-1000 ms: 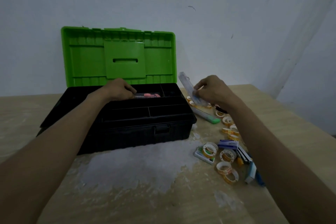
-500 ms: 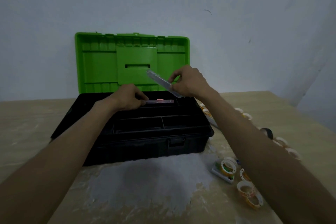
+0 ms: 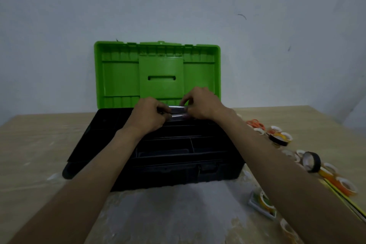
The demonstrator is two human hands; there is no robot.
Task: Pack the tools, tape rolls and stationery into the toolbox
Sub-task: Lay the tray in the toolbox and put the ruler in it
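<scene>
A black toolbox [image 3: 103, 144] with an upright green lid [image 3: 118, 77] stands open mid-table. Its black tray has several dividers. My left hand [image 3: 147, 115] and my right hand [image 3: 200, 105] meet over the tray's back compartment, each gripping one end of a long clear plastic case [image 3: 177, 110]. The case lies level, and a second pale strip shows just beneath it. Tape rolls lie to the right: a black one [image 3: 312, 161], several yellow and orange ones [image 3: 345, 185], and one on a small white pack [image 3: 261, 202].
Orange-handled scissors [image 3: 255, 123] lie behind the rolls at the right. A yellow-black stick [image 3: 344, 200] runs along the table's right side. A white powdery patch [image 3: 178, 210] covers the wooden table [image 3: 35, 144] in front of the box. A wall stands right behind the lid.
My right hand carried the clear case from the right of the box over the tray and laid it level. My left hand now grips its other end. The camera turned right.
</scene>
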